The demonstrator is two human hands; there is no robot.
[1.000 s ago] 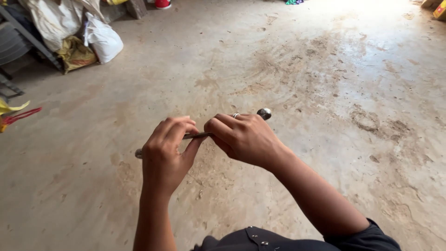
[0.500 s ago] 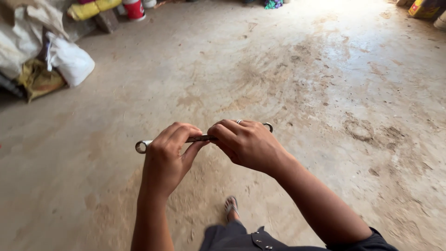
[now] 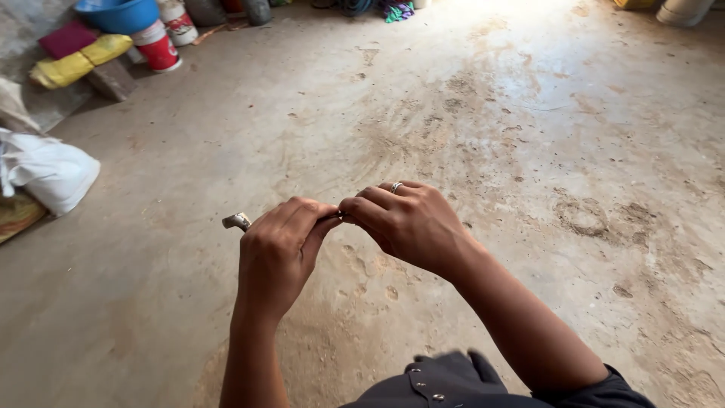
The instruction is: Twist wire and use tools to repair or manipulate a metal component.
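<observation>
Both hands are up in front of the body, over the dusty floor [image 3: 529, 151], and they meet in the middle so each one can hold one part of a thin metal wrench [image 3: 237, 221]. The left hand [image 3: 279, 253] is closed tight around the bar, and the right hand [image 3: 408, 223] pinches it shut with its fingertips. The wrench is grey and shiny — only its round ring end pokes out past the left hand.

Both hands hide most of the metal tool [image 3: 237, 221]; its right end is unseen.
</observation>
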